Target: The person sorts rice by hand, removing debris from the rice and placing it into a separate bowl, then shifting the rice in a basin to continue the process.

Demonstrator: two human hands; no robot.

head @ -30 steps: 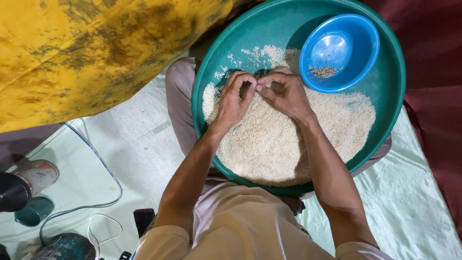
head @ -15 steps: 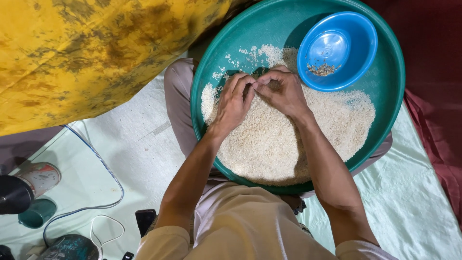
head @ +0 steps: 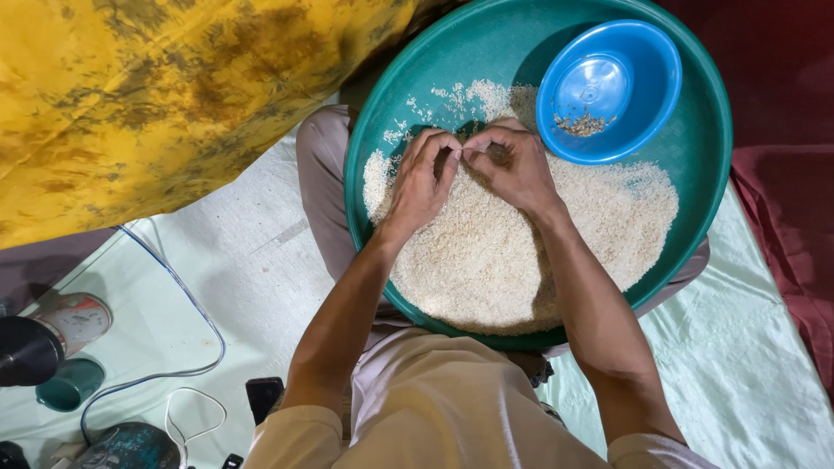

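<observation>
A wide round green plastic tray (head: 417,95) rests on the person's lap, and it serves as the landmark here: a heap of pale uncooked rice (head: 530,260) fills its near half, while a small round blue plastic bowl (head: 608,91) sits inside it at the far right, holding a little pile of brownish bits (head: 582,124). Both hands work at the far edge of the heap, near the tray's middle. The left hand (head: 421,178) lies curled on the grains with its fingertips drawn together, and the right hand (head: 512,165) meets it, thumb and forefinger closed in a pinch; whether a grain or husk sits between them is too small to tell. Picking well here seems to call for a thin spread of grains, so that odd pieces show against the green, and for a light pinch that lifts one piece without dragging good rice along. The rice lies directly under and around both sets of fingertips, touching them, with the bowl just beyond the right hand. Outside the tray, a yellow mottled cloth (head: 156,95) hangs to its left, and a pale sheet (head: 747,365) covers the floor beneath.
</observation>
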